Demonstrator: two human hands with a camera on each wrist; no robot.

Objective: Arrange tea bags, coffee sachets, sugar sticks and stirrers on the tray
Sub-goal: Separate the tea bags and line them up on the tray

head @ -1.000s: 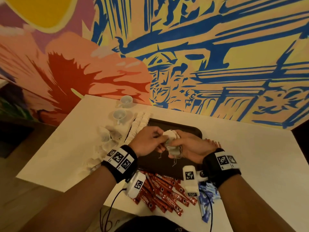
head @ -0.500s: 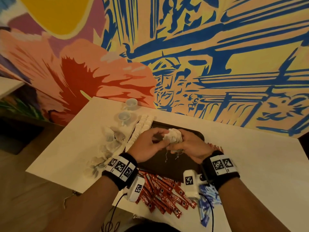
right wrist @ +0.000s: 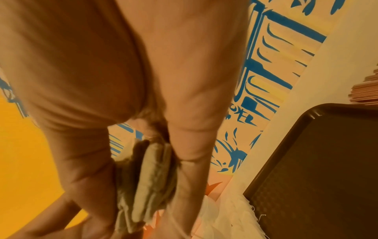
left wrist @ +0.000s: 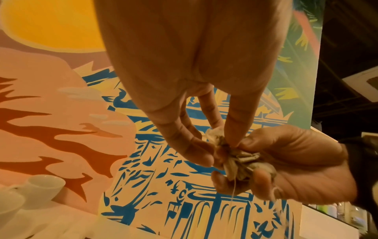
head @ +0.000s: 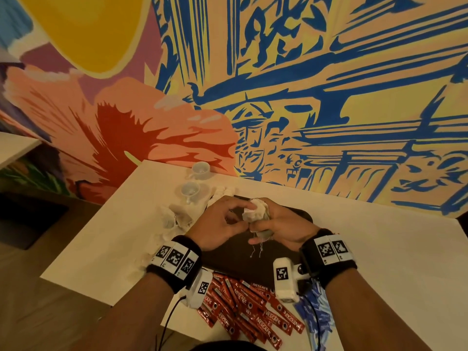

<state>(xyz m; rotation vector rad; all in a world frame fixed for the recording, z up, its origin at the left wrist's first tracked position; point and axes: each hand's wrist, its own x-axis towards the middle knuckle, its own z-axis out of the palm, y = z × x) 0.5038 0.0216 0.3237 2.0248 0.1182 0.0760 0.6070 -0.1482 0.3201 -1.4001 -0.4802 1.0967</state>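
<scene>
My right hand (head: 272, 225) grips a stack of pale tea bags (head: 256, 211) above the dark brown tray (head: 301, 216), their strings hanging down. My left hand (head: 228, 219) pinches the top of the same tea bags (left wrist: 235, 160) with fingertips and thumb. In the right wrist view the tea bags (right wrist: 149, 181) sit edge-on between my fingers, with the tray (right wrist: 319, 161) to the right. Red coffee sachets (head: 250, 307) lie in a heap on the table's near edge. More loose tea bags (head: 174, 216) lie left of the tray. White sugar sticks (head: 222, 192) line the tray's left side.
Two small white cups (head: 195, 179) stand at the table's far left by the painted wall. Blue-patterned sachets (head: 316, 310) lie near the front right. Wooden stirrers (right wrist: 366, 87) are stacked beyond the tray's far right corner. The white table (head: 392, 262) stretches bare to the right.
Both hands have lifted slightly with the tea bags and keep working them between the fingers. The head view has tilted up a little.
</scene>
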